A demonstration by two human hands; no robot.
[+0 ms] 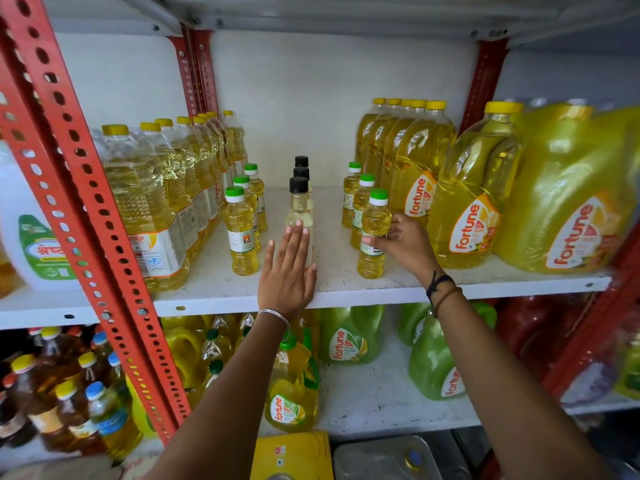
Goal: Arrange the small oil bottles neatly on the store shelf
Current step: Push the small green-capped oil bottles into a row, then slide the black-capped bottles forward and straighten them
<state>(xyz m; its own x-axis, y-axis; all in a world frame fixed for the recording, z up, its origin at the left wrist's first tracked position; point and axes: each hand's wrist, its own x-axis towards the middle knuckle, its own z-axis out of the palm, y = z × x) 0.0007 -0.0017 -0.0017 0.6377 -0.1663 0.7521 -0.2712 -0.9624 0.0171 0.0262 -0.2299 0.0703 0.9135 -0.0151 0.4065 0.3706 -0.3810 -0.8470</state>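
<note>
On the white shelf (346,292) stand three rows of small oil bottles, each running front to back. The left row has green caps, its front bottle (240,233) near the shelf edge. The middle row has black caps; my left hand (287,271) lies flat with straight fingers against its front bottle (299,211). My right hand (403,244) grips the label area of the front green-capped bottle (375,225) of the right row, which stands upright on the shelf.
Tall yellow-capped oil bottles (173,188) line the left side and large Fortune jugs (474,195) the right. A red perforated upright (86,188) crosses at the left. The shelf below holds green and yellow jugs (349,337).
</note>
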